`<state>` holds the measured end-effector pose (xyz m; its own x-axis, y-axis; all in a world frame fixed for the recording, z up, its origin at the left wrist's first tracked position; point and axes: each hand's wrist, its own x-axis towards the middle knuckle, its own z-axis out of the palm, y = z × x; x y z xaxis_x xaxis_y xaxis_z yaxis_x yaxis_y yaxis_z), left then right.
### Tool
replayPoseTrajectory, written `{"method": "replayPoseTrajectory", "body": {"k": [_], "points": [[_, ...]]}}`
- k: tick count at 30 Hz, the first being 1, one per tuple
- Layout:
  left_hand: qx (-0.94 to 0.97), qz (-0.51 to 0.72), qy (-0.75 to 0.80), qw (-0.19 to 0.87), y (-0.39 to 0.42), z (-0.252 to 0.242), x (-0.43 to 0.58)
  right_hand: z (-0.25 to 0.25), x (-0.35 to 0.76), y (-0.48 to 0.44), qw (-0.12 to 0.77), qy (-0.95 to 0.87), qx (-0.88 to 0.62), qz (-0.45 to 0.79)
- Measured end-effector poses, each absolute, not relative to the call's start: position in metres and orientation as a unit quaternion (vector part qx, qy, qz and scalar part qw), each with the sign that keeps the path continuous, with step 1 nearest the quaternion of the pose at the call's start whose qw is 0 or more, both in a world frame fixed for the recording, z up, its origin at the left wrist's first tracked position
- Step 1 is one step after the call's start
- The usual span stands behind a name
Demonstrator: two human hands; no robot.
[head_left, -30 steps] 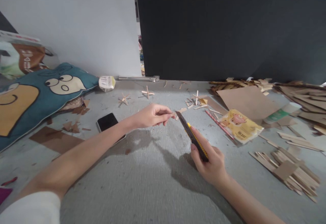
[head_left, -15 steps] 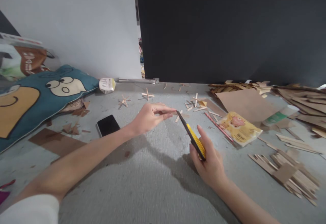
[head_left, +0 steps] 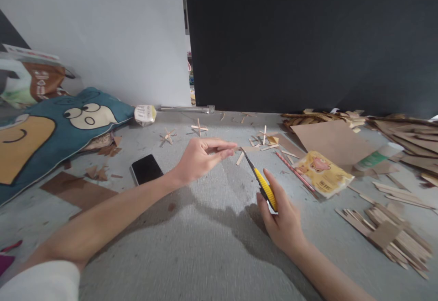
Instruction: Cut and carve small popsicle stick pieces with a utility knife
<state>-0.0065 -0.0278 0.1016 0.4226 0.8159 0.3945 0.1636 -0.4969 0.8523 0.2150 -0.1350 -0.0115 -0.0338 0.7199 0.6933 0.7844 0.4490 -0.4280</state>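
Grey floor [head_left: 191,250] centre, cardboard scrap [head_left: 77,191] left, stick pile [head_left: 393,232] right; left hand [head_left: 200,157] pinches wooden stick [head_left: 228,147], right hand [head_left: 284,221] clamps knife [head_left: 263,182].

Left arm comes in long from the lower left, bare forearm stretched nearly straight. Left hand [head_left: 200,157] is raised, thumb on top, with thumb and fingertips [head_left: 228,150] pinched together and pointing right. Right hand [head_left: 282,221] sits lower and nearer the body, wrist bent, fingers curled in a closed grip, index finger laid forward; the two hands are apart.
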Motion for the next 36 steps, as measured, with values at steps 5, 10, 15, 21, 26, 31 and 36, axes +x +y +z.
{"method": "replayPoseTrajectory", "body": {"k": [5, 10, 15, 21, 26, 31, 36], "points": [[0.743, 0.43, 0.326, 0.396, -0.03, 0.104, -0.006, -0.009, 0.214, -0.136, 0.452, -0.724, -0.52, -0.031], [0.745, 0.427, 0.338, 0.385, -0.028, 0.103, -0.007, -0.007, 0.214, -0.137, 0.452, -0.726, -0.518, -0.026], [0.751, 0.424, 0.355, 0.361, -0.025, 0.098, -0.006, -0.005, 0.213, -0.137, 0.461, -0.733, -0.5, -0.019], [0.761, 0.407, 0.385, 0.328, -0.021, 0.088, -0.004, 0.0, 0.212, -0.137, 0.463, -0.742, -0.484, -0.009], [0.763, 0.4, 0.391, 0.323, -0.02, 0.084, -0.004, 0.002, 0.21, -0.138, 0.458, -0.739, -0.494, 0.014], [0.772, 0.39, 0.396, 0.309, -0.017, 0.075, -0.003, 0.002, 0.21, -0.138, 0.458, -0.734, -0.501, 0.02], [0.849, 0.272, 0.407, 0.198, -0.018, 0.048, -0.002, 0.003, 0.21, -0.136, 0.408, -0.742, -0.531, 0.024]]}}
